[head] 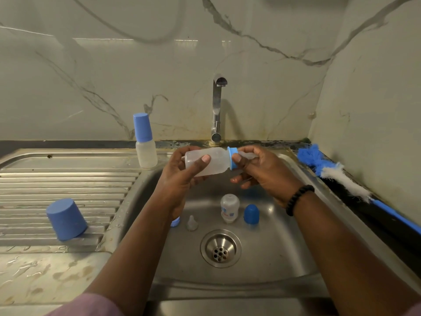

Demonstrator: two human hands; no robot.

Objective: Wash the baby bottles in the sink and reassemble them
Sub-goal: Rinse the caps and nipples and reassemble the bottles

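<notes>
The bottle (206, 162) is being gripped by the left hand (180, 176), its blue ring (232, 158) by the right hand (262, 169); if wet, slipping into the sink (284, 258) is being risked.

The left hand (180, 169) gripped a clear bottle (206, 161) sideways over the sink (284, 258), while the right hand (262, 169) pinched its blue collar (232, 157). In the basin lay a small bottle (229, 207), a blue cap (251, 213) and a teat (192, 223). At nine o'clock, a blue cup (66, 218) sat upturned on the drainboard (57, 183).
</notes>
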